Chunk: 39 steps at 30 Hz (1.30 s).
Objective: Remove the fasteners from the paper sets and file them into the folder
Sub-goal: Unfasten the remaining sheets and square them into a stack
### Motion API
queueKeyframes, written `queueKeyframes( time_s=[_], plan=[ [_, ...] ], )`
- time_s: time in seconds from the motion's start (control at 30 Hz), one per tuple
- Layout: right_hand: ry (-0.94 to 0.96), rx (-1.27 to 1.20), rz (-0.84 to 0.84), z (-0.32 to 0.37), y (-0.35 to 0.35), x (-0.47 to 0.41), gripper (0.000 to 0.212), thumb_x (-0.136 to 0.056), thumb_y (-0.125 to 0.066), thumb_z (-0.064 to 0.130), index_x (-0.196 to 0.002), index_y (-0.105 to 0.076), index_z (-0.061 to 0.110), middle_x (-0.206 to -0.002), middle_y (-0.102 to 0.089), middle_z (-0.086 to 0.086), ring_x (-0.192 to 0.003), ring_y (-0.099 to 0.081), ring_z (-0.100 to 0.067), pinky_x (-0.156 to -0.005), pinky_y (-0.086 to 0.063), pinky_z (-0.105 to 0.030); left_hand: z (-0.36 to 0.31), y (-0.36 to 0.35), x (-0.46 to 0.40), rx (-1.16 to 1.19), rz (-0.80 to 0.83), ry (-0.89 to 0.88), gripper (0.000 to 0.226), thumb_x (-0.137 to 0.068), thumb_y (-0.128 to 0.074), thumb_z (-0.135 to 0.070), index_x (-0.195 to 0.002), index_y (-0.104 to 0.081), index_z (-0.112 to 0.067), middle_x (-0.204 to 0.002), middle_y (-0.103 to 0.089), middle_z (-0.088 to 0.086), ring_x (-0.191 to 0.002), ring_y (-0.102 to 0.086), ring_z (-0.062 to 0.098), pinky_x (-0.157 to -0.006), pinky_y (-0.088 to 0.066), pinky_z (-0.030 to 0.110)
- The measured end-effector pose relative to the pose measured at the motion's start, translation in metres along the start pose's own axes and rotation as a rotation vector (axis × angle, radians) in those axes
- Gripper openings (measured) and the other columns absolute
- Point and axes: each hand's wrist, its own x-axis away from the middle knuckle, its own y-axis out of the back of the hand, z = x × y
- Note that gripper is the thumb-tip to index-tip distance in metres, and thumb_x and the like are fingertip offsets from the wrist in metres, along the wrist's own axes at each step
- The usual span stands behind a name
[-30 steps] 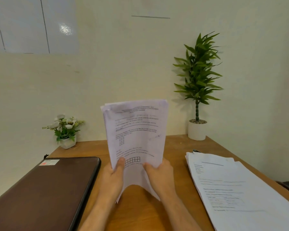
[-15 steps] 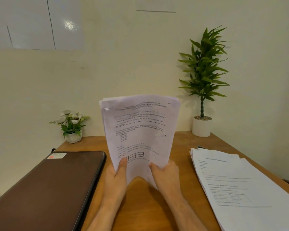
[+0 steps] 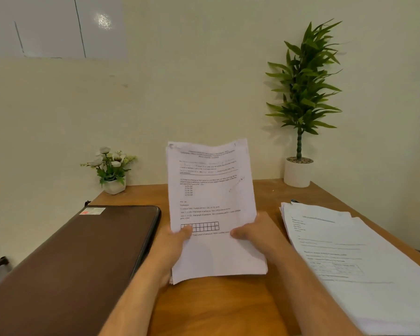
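From the head camera, you are looking down at a wooden table [image 3: 218, 309] set against a pale wall. Take the paper set [image 3: 214, 207] at the middle as your landmark: you hold it raised above the table, its top leaning away from you, the printed side facing you with a small grid drawn just above your thumbs.

Your left hand [image 3: 172, 246] grips the set's lower left edge, thumb pressed on the front sheet and the other fingers hidden behind it. Your right hand [image 3: 257, 235] grips the lower right edge the same way, thumb on the front, fingers behind. At the set's top left corner sits a small dark mark; whether it is a fastener is too small to tell.

To the left of the paper set, the dark brown folder [image 3: 78, 263] lies flat and closed on the table, with a small sticker near its far corner. To the right of the set, a loose pile of printed sheets [image 3: 349, 260] lies on the table, its edges fanned.

Beyond the set, to its left, stands a small pot of white flowers [image 3: 110, 167]. Beyond it, to its right, a tall green plant [image 3: 301, 98] stands in a white pot against the wall.
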Motion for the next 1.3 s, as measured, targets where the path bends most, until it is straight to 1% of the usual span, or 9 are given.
queueKeyframes(
  time_s=[0.07,0.23,0.4,0.5,0.63,0.83,1.03,1.17,1.3],
  plan=[
    [-0.064,-0.030,0.030,-0.003,0.004,0.001,0.031,-0.083,-0.075,0.005,-0.099,-0.062,0.028,-0.104,-0.069,0.008,-0.092,-0.065,-0.015,-0.065,-0.050,-0.025,0.003,0.001,-0.002,0.031,0.029,0.094,0.023,-0.104,-0.054,-0.016,-0.123,-0.066,-0.018,-0.106,-0.078,0.003,-0.098,-0.074,0.028,-0.086,-0.060,0.048],
    [-0.194,-0.036,0.092,-0.025,0.002,0.012,0.036,-0.081,-0.073,0.002,-0.110,-0.064,0.022,-0.112,-0.069,0.004,-0.097,-0.065,-0.019,-0.071,-0.053,-0.029,0.008,0.010,-0.002,0.076,0.182,0.350,0.026,-0.103,-0.054,-0.015,-0.127,-0.064,-0.009,-0.115,-0.074,0.013,-0.107,-0.071,0.035,-0.101,-0.051,0.055],
    [-0.236,-0.093,0.136,-0.032,0.004,0.013,0.041,-0.078,-0.076,0.001,-0.114,-0.066,0.019,-0.114,-0.071,0.001,-0.102,-0.067,-0.024,-0.082,-0.058,-0.039,-0.002,0.024,-0.004,0.076,0.312,0.414,0.033,-0.097,-0.063,-0.024,-0.128,-0.063,-0.012,-0.121,-0.072,0.015,-0.112,-0.069,0.034,-0.100,-0.051,0.052],
    [-0.228,-0.085,0.189,-0.034,0.002,0.013,0.044,-0.074,-0.077,0.003,-0.114,-0.070,0.018,-0.113,-0.073,0.001,-0.104,-0.068,-0.025,-0.089,-0.057,-0.044,-0.006,0.029,-0.016,0.113,0.229,0.382,0.032,-0.096,-0.064,-0.023,-0.127,-0.063,-0.013,-0.117,-0.073,0.016,-0.108,-0.071,0.034,-0.092,-0.057,0.052],
    [-0.231,-0.038,0.255,-0.032,0.004,0.014,0.042,-0.077,-0.076,-0.001,-0.113,-0.071,0.020,-0.112,-0.074,0.003,-0.105,-0.068,-0.025,-0.090,-0.056,-0.042,-0.004,0.032,-0.043,0.199,0.088,0.293,0.033,-0.097,-0.064,-0.019,-0.129,-0.063,-0.011,-0.118,-0.073,0.015,-0.109,-0.070,0.034,-0.100,-0.052,0.055],
    [-0.247,0.019,0.323,-0.034,0.005,0.012,0.042,-0.077,-0.076,-0.001,-0.113,-0.071,0.020,-0.110,-0.075,0.003,-0.106,-0.068,-0.025,-0.095,-0.054,-0.044,-0.003,0.020,-0.062,0.001,-0.048,0.150,0.027,-0.096,-0.067,-0.029,-0.117,-0.069,-0.012,-0.101,-0.078,0.009,-0.093,-0.075,0.031,-0.090,-0.057,0.054],
    [-0.263,-0.033,0.357,-0.037,0.004,0.008,0.045,-0.077,-0.077,-0.002,-0.116,-0.068,0.019,-0.108,-0.075,0.000,-0.103,-0.070,-0.026,-0.093,-0.056,-0.045,0.015,0.016,-0.072,0.090,-0.125,-0.010,0.017,-0.100,-0.060,-0.020,-0.115,-0.067,-0.023,-0.104,-0.077,0.005,-0.096,-0.074,0.029,-0.088,-0.058,0.053],
    [-0.258,-0.143,0.474,-0.031,0.013,0.006,0.047,-0.081,-0.077,0.006,-0.124,-0.063,0.019,-0.116,-0.073,-0.005,-0.108,-0.069,-0.029,-0.093,-0.055,-0.047,0.019,0.020,-0.076,0.143,-0.123,-0.022,0.017,-0.100,-0.060,-0.019,-0.115,-0.068,-0.024,-0.105,-0.077,0.006,-0.096,-0.074,0.031,-0.085,-0.059,0.053],
    [-0.267,-0.159,0.341,-0.019,0.016,-0.015,0.041,-0.083,-0.077,0.019,-0.122,-0.064,0.019,-0.111,-0.075,-0.004,-0.103,-0.072,-0.029,-0.099,-0.051,-0.052,0.020,0.020,-0.076,0.192,-0.122,-0.033,0.019,-0.100,-0.060,-0.017,-0.118,-0.067,-0.022,-0.105,-0.077,0.006,-0.094,-0.074,0.030,-0.077,-0.061,0.048]
  ],
)
